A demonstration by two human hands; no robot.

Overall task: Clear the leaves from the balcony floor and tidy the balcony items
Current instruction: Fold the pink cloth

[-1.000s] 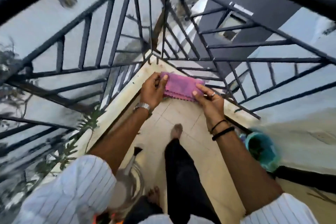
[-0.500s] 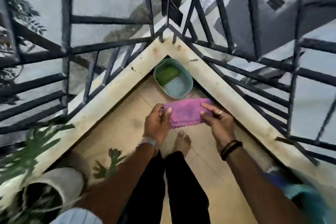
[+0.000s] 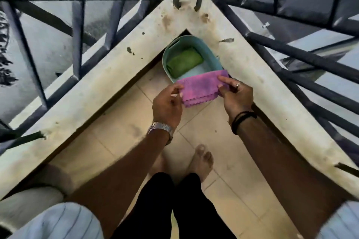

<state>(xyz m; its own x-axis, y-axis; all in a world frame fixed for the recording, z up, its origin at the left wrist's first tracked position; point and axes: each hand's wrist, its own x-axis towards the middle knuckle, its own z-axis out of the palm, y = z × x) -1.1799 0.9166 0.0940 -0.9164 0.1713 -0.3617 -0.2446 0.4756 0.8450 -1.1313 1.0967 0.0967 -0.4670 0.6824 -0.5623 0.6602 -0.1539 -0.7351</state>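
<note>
Now both hands, left hand (image 3: 167, 105) and right hand (image 3: 236, 96), are pinching the folded pink scalloped cloth (image 3: 202, 88), newly lowering it toward the teal plastic basket (image 3: 171, 52) at twelve o'clock.

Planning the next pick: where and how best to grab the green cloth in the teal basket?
Pinch the green cloth from above at its near-right end. It lies folded flat against the teal basket far-left wall, so only the open top gives access; the pink cloth overhangs the near rim.
</note>
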